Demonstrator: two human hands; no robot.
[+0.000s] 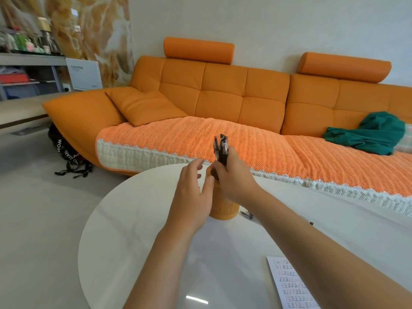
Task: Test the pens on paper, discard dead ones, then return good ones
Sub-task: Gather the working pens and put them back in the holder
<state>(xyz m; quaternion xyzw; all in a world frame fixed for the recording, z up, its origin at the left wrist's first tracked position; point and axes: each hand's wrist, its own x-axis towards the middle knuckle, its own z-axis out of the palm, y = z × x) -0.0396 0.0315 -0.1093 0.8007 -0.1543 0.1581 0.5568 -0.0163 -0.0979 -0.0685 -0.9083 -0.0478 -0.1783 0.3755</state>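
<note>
Stretching across the room beyond both hands, an orange sofa (pixel 223 90) fills the background, with a green cloth (pixel 367 134) heaped on its seat far off to the right hand's side. Nearer, a round white bench (pixel 133 219) carries everything the task needs. A sheet of paper (pixel 289 284) printed with rows of characters lies on it, well apart from the hands, back toward the person beneath the right forearm.

An orange ribbed pen holder (pixel 223 208) stands upright directly under the right hand (pixel 234 177). That hand has its fingers curled round a bundle of dark pens (pixel 220 148). They are held upright, long axes vertical, with the tops poking above the knuckles and the lower ends pointing down at the holder's mouth. The left hand (pixel 191 197) is just beside the holder on its left. Its fingers are loosely spread and grasp nothing, and its thumb side is close to the wall, whether touching cannot be told. The hands hide the mouth, so whether anything else sits inside is not visible.

Two loose pens (pixel 246 214) lie flat on the bench behind the right forearm, to the right of the holder's base.

The coming move appears to turn on the vertical line between bundle and holder: the pens sit straight above the opening, so they travel either straight up and then back toward the paper, or straight down into the holder. The right hand already has them, and the left hand is placed to steady the holder.
</note>
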